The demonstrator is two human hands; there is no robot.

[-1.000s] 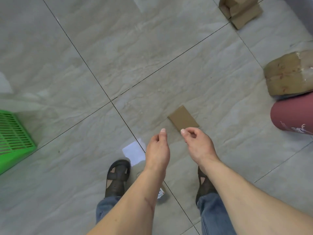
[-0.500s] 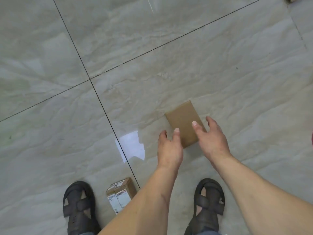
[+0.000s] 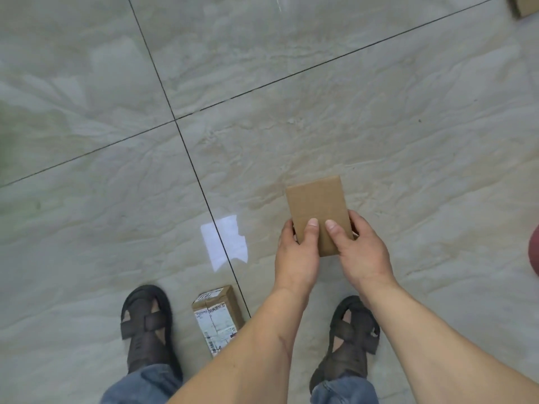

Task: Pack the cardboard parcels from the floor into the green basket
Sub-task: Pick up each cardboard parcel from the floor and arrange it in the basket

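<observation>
Both hands are wrapped around one flat cardboard parcel (image 3: 318, 211), a bit right of centre in the frame. The left hand (image 3: 297, 255) grips its lower left edge, thumb pressed flat on the top face and the other fingers curled underneath out of sight. The right hand (image 3: 363, 252) does the same on the lower right edge, thumb on top just beside the left thumb. So both hands are closed on the parcel, not spread wide. The parcel's lower end is covered by the hands, and honestly I can't tell if it's off the floor (image 3: 379, 126) or still touching it.

A second, smaller labelled parcel (image 3: 217, 319) lies on the floor at lower centre, between the two black sandals (image 3: 147, 325), just left of the left forearm. It has white printed stickers on it, but the text is too small to read.

At the top right corner a bit of another cardboard box (image 3: 525, 5) pokes in, mostly cut off. At the right edge there's a slice of something dark red and rounded (image 3: 534, 252), too cropped to identify. Blue jeans cuffs (image 3: 145, 386) show at the bottom edge. There's a bright white glare patch (image 3: 227, 240) on the glossy tiles left of the hands. The green basket is nowhere in this view.
</observation>
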